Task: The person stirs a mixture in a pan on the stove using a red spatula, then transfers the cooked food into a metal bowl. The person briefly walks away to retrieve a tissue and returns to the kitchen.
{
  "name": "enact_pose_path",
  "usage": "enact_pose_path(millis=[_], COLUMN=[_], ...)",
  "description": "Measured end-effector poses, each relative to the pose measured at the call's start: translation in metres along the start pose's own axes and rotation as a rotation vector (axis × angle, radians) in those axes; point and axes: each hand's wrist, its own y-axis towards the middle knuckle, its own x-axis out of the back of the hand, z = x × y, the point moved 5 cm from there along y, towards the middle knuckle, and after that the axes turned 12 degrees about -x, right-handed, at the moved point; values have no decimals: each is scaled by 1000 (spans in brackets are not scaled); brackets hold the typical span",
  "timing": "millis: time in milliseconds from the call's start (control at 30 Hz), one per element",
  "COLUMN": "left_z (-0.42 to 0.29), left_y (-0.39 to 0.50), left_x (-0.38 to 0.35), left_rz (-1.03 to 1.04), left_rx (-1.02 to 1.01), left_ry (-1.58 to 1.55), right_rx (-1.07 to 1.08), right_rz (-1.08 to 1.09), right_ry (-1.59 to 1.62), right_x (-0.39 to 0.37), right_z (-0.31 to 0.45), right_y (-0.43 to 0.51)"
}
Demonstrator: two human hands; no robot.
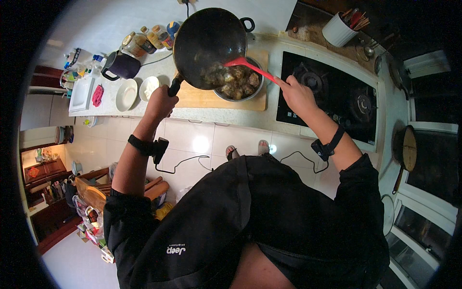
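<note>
My left hand (pixel 158 104) grips the black handle of a dark wok (pixel 211 39), which is tilted over a round metal pot (pixel 260 88). Chunks of browned, cooked food (pixel 238 85) fill the pot, and some food lies at the wok's lower rim. In my right hand (pixel 297 94) is a red spatula (pixel 258 68), its head at the wok's rim above the food. The pot stands on a wooden cutting board (pixel 195 95). Part of the pot is hidden by the wok.
A black two-burner gas hob (pixel 326 97) is at the right. Left of the board are a bowl with pale contents (pixel 149 86), a shallow bowl (pixel 126 95), a dark electric kettle (pixel 122 65) and several seasoning bottles (pixel 153 38). A white utensil holder (pixel 338 30) stands behind the hob.
</note>
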Motion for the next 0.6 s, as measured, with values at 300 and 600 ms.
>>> enact_pose_path(millis=[300,600], left_z=[-8,-5], left_y=[1,10], left_x=[2,1], left_rz=[-31,-24], left_rx=[-71,-93], left_ry=[43,133], right_rx=[-40,26], right_rz=[-52,-39], right_ry=[81,62], right_x=[2,-10], right_z=[0,34], right_y=[-3,14])
